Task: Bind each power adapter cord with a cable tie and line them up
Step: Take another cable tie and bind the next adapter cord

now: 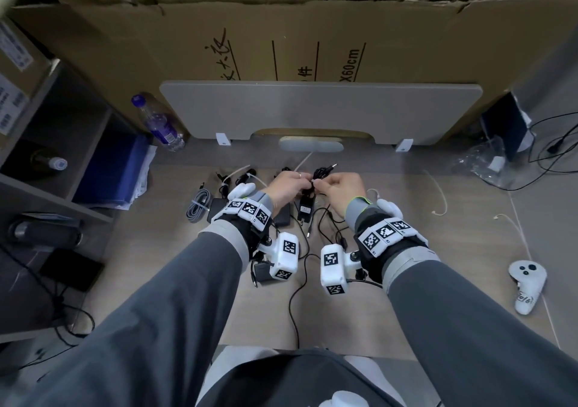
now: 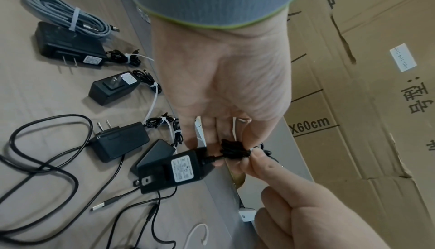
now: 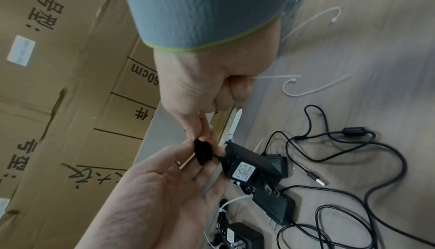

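**Both hands on one coiled cord**

Loose black cables (image 1: 300,269) sprawl nearest on the wooden table (image 1: 438,250). Beyond them, the left hand (image 1: 286,186) and right hand (image 1: 342,187) both pinch a coiled cord (image 2: 233,150), its adapter (image 2: 179,171) hanging just below. To the left lie tied adapters (image 2: 115,89). Farthest back stands a cardboard box (image 1: 312,37).

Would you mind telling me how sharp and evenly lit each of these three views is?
Head view: soft even light, wide-angle bowing, the coiled cord small between both hands. Left wrist view: left hand fairly sharp, right hand blurred up close. Right wrist view: adapter legible, its label unreadable, corners dim.
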The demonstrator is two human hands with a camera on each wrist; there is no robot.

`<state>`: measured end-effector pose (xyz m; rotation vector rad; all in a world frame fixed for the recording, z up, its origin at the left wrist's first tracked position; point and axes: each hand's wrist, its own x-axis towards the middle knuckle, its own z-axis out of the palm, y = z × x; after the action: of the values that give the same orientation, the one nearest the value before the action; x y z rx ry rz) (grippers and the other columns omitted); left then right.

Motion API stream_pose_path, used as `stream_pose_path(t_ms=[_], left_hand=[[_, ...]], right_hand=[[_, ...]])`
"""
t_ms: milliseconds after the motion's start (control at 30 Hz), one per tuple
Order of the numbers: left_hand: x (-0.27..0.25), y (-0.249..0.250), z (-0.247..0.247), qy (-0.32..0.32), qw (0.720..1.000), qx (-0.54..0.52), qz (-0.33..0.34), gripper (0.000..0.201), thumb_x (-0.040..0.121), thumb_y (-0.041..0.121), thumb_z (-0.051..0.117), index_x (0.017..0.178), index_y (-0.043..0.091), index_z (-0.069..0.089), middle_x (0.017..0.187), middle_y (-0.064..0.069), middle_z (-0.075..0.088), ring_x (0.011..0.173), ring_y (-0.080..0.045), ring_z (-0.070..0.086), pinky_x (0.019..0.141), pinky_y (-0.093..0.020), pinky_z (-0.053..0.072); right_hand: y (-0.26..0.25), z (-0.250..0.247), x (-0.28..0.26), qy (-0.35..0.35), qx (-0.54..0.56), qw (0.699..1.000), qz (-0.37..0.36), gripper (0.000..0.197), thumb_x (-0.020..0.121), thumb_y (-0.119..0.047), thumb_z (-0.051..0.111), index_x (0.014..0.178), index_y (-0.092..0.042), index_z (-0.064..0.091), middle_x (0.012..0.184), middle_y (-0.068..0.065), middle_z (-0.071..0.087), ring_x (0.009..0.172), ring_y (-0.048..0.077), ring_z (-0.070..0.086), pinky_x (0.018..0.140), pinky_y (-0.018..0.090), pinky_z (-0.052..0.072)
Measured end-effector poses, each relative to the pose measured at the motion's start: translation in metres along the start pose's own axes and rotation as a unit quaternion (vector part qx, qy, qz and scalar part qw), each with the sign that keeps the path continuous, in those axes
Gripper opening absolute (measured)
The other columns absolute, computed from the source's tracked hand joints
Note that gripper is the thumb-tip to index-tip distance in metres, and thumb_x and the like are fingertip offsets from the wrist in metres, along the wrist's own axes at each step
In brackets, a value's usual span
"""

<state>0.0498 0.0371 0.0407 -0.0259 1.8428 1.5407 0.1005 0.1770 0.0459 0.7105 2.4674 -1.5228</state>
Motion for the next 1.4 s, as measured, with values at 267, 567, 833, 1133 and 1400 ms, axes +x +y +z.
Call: stream_pose_path(t_ms=[267,567,833,1133,1400], left_hand=[[0.011,-0.035,0.005,0.045,0.997,-0.015,-0.059,0.007,0.097,0.002,0.052,0.097,0.003,0.059,0.075,-0.008,0.062,0.052,-0.011,0.058,0.054,-0.023,0.042],[0.042,-0.081,0.014,0.142,0.985,0.027,-0.097,0.020,0.094,0.003,0.055,0.113,0.007,0.058,0.081,0.001,0.062,0.065,-0.013,0.062,0.052,-0.017,0.046],[0.047,-0.109,0.022,0.209,0.975,-0.003,-0.082,0.044,0.077,0.013,0.071,0.119,0.014,0.056,0.125,-0.006,0.059,0.117,-0.022,0.056,0.103,-0.036,0.045],[0.030,-0.117,0.036,0.165,0.979,0.020,-0.119,0.012,0.091,0.007,0.053,0.098,0.013,0.061,0.079,0.000,0.063,0.065,-0.011,0.058,0.057,-0.021,0.042],[0.018,-0.081,0.054,0.071,0.986,0.062,-0.136,0.021,0.094,0.007,0.048,0.112,0.015,0.055,0.093,-0.009,0.060,0.072,-0.016,0.060,0.069,-0.029,0.052]], right_hand=[[0.045,0.013,0.011,0.016,-0.104,0.989,0.100,0.029,0.083,-0.053,0.056,0.102,-0.034,0.067,0.100,-0.006,0.069,0.110,0.022,0.057,0.095,0.036,0.047],[0.123,0.019,0.004,-0.111,-0.160,0.954,0.227,0.025,0.094,-0.022,0.055,0.113,-0.015,0.068,0.116,0.010,0.067,0.106,0.032,0.063,0.087,0.028,0.048],[0.171,0.053,0.011,-0.221,-0.244,0.916,0.229,0.043,0.077,-0.026,0.066,0.120,-0.025,0.069,0.122,0.003,0.065,0.108,0.025,0.062,0.097,0.030,0.048],[0.162,0.048,0.006,-0.247,-0.336,0.892,0.176,0.029,0.092,-0.029,0.060,0.108,-0.005,0.064,0.104,0.009,0.062,0.101,0.028,0.062,0.085,0.032,0.047],[0.107,0.000,0.004,-0.138,-0.228,0.957,0.119,0.026,0.085,-0.034,0.068,0.103,-0.016,0.076,0.103,0.002,0.074,0.098,0.023,0.069,0.088,0.032,0.055]])
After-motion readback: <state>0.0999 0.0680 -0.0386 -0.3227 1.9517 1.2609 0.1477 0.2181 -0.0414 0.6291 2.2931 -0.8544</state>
